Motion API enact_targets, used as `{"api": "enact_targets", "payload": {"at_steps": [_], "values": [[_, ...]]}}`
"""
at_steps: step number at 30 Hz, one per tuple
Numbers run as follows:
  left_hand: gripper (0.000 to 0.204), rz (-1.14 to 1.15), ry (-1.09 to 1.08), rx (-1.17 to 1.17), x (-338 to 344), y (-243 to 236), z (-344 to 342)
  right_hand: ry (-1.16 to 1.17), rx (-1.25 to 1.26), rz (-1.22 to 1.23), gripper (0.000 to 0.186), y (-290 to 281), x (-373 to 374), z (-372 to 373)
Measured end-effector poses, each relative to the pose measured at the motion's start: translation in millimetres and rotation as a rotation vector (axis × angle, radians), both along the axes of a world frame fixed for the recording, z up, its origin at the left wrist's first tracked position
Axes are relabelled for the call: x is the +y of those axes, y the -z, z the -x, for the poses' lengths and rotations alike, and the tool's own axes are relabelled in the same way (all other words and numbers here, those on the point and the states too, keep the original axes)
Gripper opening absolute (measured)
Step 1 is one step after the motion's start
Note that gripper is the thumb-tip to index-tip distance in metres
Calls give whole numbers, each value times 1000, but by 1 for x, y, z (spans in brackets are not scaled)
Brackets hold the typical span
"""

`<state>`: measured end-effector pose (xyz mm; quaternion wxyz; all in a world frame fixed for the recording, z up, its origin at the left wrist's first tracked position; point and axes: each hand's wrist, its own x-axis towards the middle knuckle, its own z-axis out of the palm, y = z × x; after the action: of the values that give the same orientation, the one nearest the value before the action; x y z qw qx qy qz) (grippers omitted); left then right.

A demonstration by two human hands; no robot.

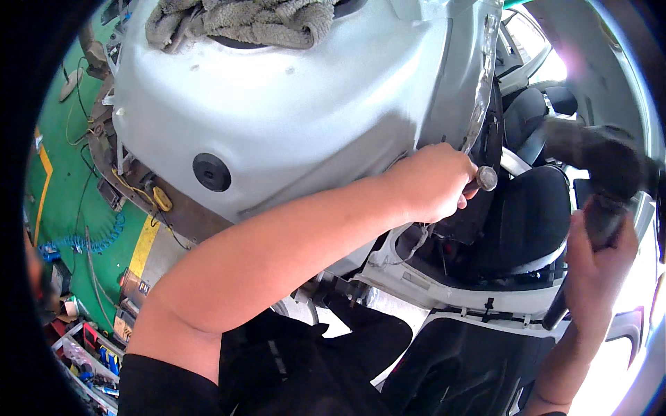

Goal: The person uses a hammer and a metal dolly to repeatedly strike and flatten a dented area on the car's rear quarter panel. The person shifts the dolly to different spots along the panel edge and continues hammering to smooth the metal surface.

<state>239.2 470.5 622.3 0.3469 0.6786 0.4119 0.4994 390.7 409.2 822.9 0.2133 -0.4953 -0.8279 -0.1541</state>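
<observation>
My left hand (438,179) is closed around a metal bar, a chisel or punch (487,178), whose round worn end sticks out toward the right. That fist rests at the edge of a silver car body panel (312,104), beside a rough, shiny seam (480,118). What the tool's other end touches is hidden by my hand. On the right, my right hand (600,267) grips the handle of a hammer with a dark, bulky head (610,156). The hammer is raised to the right of the bar, apart from it, and is blurred by motion.
A grey towel (243,22) lies on the panel, which also has a black round plug (211,172). Black car seats (531,215) and a black-trimmed open door (472,364) are at the right. Tool trays (90,360) and a blue coiled hose (97,239) are at the left.
</observation>
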Motion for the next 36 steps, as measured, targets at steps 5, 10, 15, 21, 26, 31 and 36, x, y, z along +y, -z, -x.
{"api": "enact_targets", "payload": {"at_steps": [5,10,15,21,26,31,36], "values": [[7,-21,-10,18,2,0,0,30,-351,8,29,27,12,-6],[4,11,-9,10,3,-2,1,-149,-453,-60,26,15,17,-11],[9,50,34,-25,3,0,0,10,214,-50,19,9,3,-11],[3,12,-7,3,5,-1,1,-36,-221,156,24,28,14,-8],[2,34,21,1,4,-2,1,5,19,18,24,11,0,-4],[2,-3,0,22,2,-3,2,135,88,96,22,30,9,-2],[5,53,20,113,1,-4,0,121,-118,172,22,32,20,-23]]}}
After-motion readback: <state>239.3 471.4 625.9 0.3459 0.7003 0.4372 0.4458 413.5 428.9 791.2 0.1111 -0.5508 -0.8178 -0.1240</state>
